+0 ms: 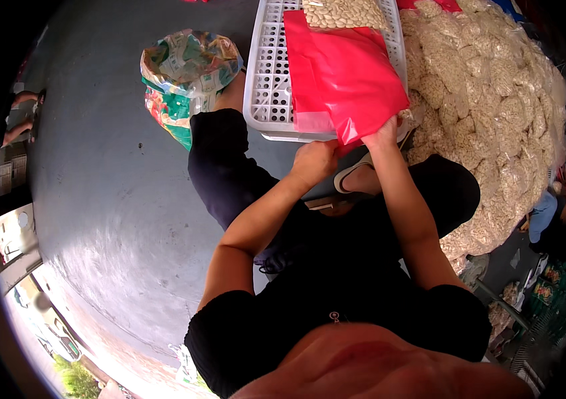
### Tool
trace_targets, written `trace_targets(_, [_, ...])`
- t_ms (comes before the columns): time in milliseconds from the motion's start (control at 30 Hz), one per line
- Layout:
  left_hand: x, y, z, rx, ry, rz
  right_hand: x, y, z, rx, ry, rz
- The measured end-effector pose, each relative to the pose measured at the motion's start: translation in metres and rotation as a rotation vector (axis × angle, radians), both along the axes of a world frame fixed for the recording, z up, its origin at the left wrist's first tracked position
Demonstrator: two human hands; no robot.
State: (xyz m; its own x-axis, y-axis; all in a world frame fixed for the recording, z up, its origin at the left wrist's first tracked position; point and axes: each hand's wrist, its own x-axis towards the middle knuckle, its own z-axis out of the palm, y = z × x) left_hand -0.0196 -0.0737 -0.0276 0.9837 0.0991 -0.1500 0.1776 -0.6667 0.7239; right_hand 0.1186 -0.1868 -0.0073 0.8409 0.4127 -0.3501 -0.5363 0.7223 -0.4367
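Observation:
A bright red plastic bag (pixel 349 80) lies across a white perforated plastic crate (pixel 266 86), its near corner hanging past the crate's near edge. At that corner my left hand (pixel 316 163) is closed on the red plastic, fingers curled in. My right hand (pixel 382 136) grips the bag's near right edge, its fingers partly hidden by the plastic. Just beyond the red bag, a clear bag of pale beans or seeds (pixel 344 13) rests on the crate, partly covered by the red plastic.
To the right rises a large heap of clear bags filled with pale beans or seeds (pixel 489 106). A colourful printed sack (pixel 189 66) stands open left of the crate on the grey floor (pixel 110 186). Another person (pixel 552 216) is at the far right; bare legs (pixel 23 120) show at far left.

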Motion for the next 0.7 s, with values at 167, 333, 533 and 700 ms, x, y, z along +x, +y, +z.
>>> trace_targets(167, [-0.005,-0.003,-0.010,-0.068,0.193,-0.004,-0.008,0.018,-0.041,0.193,-0.059,0.125])
trace_targets(333, [-0.002,0.005,-0.005,-0.019,0.183,-0.048,0.037,0.075,-0.039,0.092,-0.189,0.224])
trace_targets(533, [-0.004,0.018,-0.017,-0.285,0.183,0.049,0.065,0.044,-0.037,-0.638,-0.786,0.423])
trace_targets(700, [-0.005,0.029,-0.013,-0.585,0.370,0.121,-0.019,-0.064,-0.015,-0.855,-0.519,0.068])
